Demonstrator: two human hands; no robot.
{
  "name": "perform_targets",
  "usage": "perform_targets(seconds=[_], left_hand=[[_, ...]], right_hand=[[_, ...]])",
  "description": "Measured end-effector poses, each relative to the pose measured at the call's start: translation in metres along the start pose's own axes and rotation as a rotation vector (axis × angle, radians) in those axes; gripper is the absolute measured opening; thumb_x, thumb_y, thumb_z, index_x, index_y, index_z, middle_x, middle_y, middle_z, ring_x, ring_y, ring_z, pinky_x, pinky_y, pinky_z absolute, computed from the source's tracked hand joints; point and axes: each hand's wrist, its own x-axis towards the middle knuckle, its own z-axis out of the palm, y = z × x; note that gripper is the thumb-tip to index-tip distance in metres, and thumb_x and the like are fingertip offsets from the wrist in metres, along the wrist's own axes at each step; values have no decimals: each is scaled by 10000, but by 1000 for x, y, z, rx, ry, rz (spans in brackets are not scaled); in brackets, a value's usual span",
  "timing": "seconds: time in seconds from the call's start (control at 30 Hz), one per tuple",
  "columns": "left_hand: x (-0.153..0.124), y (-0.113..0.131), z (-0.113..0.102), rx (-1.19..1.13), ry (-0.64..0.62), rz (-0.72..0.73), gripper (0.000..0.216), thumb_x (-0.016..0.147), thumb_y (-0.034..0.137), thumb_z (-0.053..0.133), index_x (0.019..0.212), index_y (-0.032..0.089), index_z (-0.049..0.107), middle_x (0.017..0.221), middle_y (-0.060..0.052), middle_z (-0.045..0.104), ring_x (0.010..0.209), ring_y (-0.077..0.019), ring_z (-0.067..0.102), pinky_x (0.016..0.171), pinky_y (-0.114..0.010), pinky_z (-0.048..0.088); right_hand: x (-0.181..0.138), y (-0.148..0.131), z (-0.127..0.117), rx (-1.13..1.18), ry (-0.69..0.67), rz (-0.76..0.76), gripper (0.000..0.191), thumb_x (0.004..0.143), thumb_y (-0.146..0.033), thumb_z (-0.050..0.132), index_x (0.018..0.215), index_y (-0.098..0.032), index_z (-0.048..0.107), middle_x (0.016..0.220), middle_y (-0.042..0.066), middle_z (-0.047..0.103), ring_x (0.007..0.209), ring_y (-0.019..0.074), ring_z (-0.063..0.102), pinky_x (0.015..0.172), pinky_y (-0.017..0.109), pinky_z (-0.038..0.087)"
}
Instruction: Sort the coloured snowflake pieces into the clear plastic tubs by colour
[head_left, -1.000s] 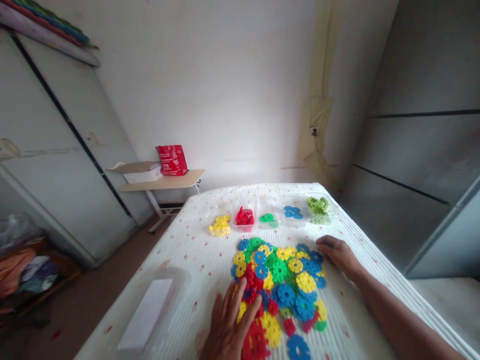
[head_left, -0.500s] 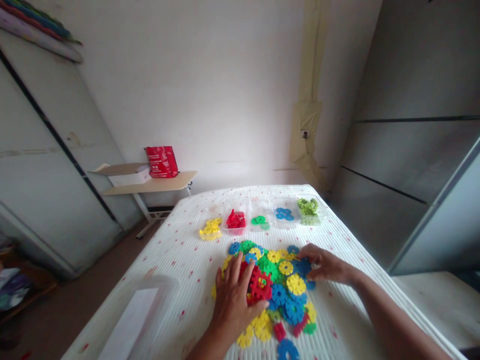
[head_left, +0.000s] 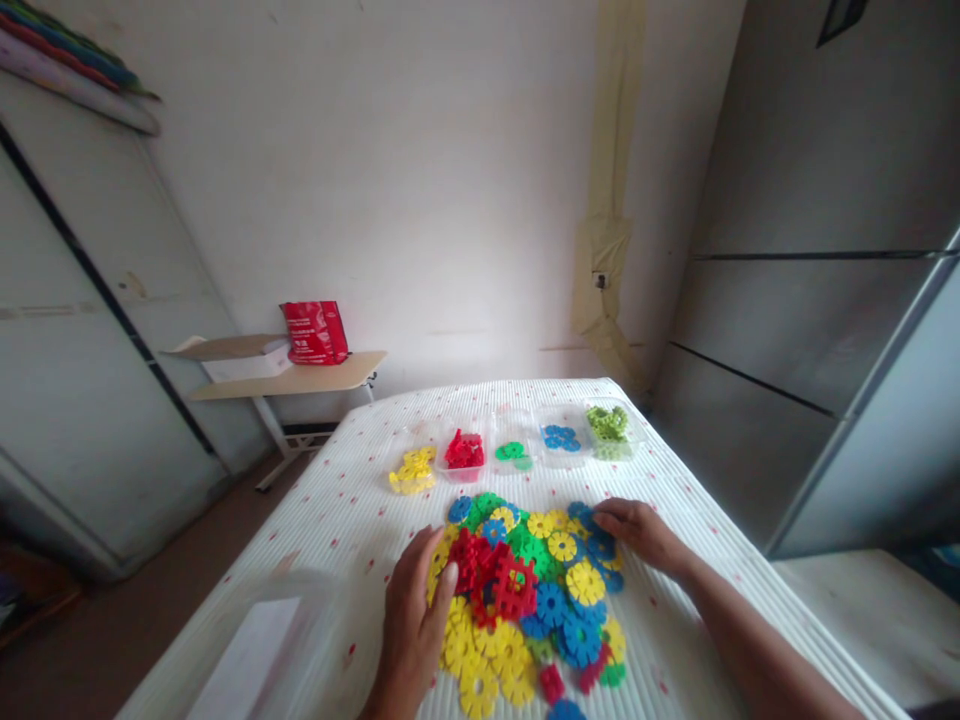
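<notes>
A heap of flat plastic building pieces lies on the table: red square blocks, yellow flower discs, blue flower discs and green ones. My left hand rests at the heap's left edge, thumb apart from the fingers, beside the yellow and red pieces and holding none. On the far right side, the fingers of my right hand stretch over blue discs; their undersides are hidden. Beyond the heap stand clear trays with yellow, red, green, blue and light green pieces.
A clear plastic lid or tray with a white paper lies at the table's left front. The table has a white dotted cover. A small side table carries a red bag and a white box. A grey refrigerator stands right.
My left hand has drawn back left off the red blocks, uncovering them. My right hand has shifted slightly and its fingers lie flatter. The whole view has tilted a little.
</notes>
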Motion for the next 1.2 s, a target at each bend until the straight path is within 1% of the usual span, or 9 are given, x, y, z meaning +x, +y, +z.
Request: perform_targets(seconds=[0.1, 0.17, 0.4, 0.53, 0.7, 0.77, 0.87, 1.03, 1.2], left_hand=[[5, -4, -2, -97, 39, -114, 413, 829, 408, 442, 1153, 181, 562, 1199, -113, 592, 1147, -250, 522, 1001, -428, 400], [6, -3, -3, -141, 51, -159, 414, 814, 421, 459, 1126, 175, 575, 1183, -117, 602, 1125, -251, 537, 994, -427, 407], [8, 0, -3, -268, 123, -301, 444, 758, 496, 512, 1051, 178, 613, 1117, -108, 635, 1089, -260, 560, 984, -429, 415], [8, -4, -2, -311, 122, -358, 468, 761, 515, 506, 1053, 163, 606, 1122, -119, 627, 1083, -261, 563, 982, -429, 414], [6, -8, 1, -318, 87, -378, 475, 780, 512, 488, 1099, 172, 580, 1176, -114, 594, 1135, -255, 526, 1011, -430, 379], [6, -10, 1, -316, 79, -384, 471, 792, 503, 477, 1113, 171, 568, 1194, -116, 581, 1150, -252, 512, 1020, -432, 366], [5, -10, 1, -314, 85, -383, 457, 805, 485, 467, 1112, 161, 565, 1198, -124, 577, 1143, -247, 515, 1017, -427, 369], [5, -9, 1, -313, 109, -375, 425, 800, 463, 482, 1084, 167, 589, 1147, -114, 610, 1105, -236, 547, 1000, -402, 389], [4, -10, 2, -302, 128, -342, 399, 793, 431, 506, 1083, 173, 600, 1128, -112, 625, 1086, -238, 554, 984, -415, 401]], right_hand=[[2, -1, 1, -31, 93, 77, 385, 815, -495, 423, 667, -183, 593, 567, -22, 544, 554, 121, 492, 542, 235, 411], [2, -2, 2, -10, 135, 116, 372, 798, -498, 432, 642, -185, 560, 530, -34, 513, 520, 110, 465, 504, 225, 382], [5, -5, -1, 5, 157, 156, 396, 782, -522, 427, 590, -191, 528, 484, -29, 545, 450, 100, 465, 449, 212, 374], [22, -13, -17, -68, 256, 159, 400, 792, -513, 394, 629, -189, 564, 490, -14, 580, 413, 102, 481, 426, 214, 374], [66, -30, -40, -244, 414, 141, 350, 801, -416, 407, 658, -181, 624, 540, 18, 612, 477, 135, 545, 500, 244, 382], [82, -37, -39, -310, 442, 110, 317, 802, -382, 426, 771, -176, 665, 618, 39, 652, 555, 160, 589, 551, 256, 394], [93, -48, -28, -380, 434, 40, 311, 816, -364, 440, 927, -189, 672, 756, 60, 698, 668, 181, 627, 610, 258, 403], [78, -48, -10, -466, 432, -12, 355, 852, -364, 371, 805, -181, 671, 759, 89, 699, 691, 198, 632, 602, 258, 377], [45, -19, -10, -595, 472, 9, 386, 862, -394, 328, 794, -195, 651, 736, 80, 699, 612, 185, 626, 551, 252, 350]])
